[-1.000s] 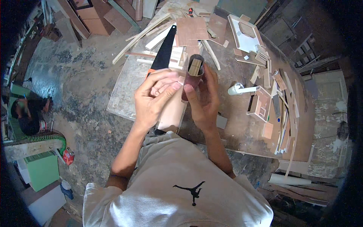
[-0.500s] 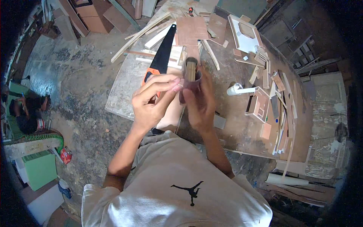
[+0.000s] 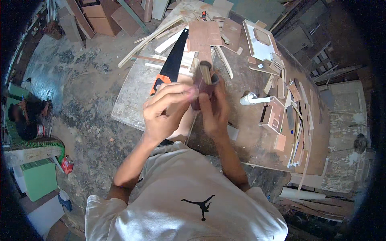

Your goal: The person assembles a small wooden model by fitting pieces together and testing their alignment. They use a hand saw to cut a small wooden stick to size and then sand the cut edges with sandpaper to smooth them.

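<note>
Above the table's near edge, my right hand is wrapped round a curled, dark reddish-brown sheet that looks like sandpaper. A light wood block shows inside the curl, its far end standing out. My left hand is closed in a pinch at the sheet's left side; its fingertips are smeared by motion, and what they grip cannot be made out. Just beyond my left hand lies a handsaw with a black blade and an orange handle. A flat reddish-brown board lies farther up the table.
Wood strips lie beyond the saw. To the right on the table are a white container, a small open wooden box, and many offcuts. A person sits at far left beside a green hose.
The sheet and block have turned slightly in my right hand, tilting their far end. My left hand has shifted slightly right and down, its fingers now blurred. The head view has moved a little.
</note>
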The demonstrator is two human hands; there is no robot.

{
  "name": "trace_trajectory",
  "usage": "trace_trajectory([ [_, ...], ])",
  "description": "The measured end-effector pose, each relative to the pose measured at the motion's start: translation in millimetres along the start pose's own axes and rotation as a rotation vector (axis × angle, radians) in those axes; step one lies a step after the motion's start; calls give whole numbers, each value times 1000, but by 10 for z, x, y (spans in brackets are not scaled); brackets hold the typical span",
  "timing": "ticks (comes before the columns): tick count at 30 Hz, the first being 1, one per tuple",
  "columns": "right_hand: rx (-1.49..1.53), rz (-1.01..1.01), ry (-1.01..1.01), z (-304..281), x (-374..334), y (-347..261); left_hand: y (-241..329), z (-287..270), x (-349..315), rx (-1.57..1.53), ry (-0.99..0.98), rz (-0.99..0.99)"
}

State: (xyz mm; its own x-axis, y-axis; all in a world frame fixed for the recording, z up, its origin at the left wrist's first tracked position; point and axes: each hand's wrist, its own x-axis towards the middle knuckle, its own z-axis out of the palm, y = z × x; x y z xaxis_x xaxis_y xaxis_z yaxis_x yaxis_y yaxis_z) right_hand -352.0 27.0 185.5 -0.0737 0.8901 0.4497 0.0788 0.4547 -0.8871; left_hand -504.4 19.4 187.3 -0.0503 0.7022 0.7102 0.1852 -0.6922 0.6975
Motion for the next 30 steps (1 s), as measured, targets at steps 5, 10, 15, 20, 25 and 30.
trace_trajectory([
  [5, 44, -60, -4, 39, -51, -76, -2, -22, 83, 6, 41, -14],
  [10, -33, -97, 5, 48, 57, 18, -76, -39, 70, 43, 34, 29],
  [15, 143, 144, -5, 53, 44, -74, -23, -50, 47, 20, 21, -12],
  [20, 155, -12, 8, 167, 16, -129, -81, -61, 82, 28, 62, -20],
  [25, 128, 36, -12, 34, 155, 274, -57, -13, 48, -295, 130, -578],
  [30, 359, 173, 21, 117, 7, 54, -102, -28, 14, -256, 126, -483],
])
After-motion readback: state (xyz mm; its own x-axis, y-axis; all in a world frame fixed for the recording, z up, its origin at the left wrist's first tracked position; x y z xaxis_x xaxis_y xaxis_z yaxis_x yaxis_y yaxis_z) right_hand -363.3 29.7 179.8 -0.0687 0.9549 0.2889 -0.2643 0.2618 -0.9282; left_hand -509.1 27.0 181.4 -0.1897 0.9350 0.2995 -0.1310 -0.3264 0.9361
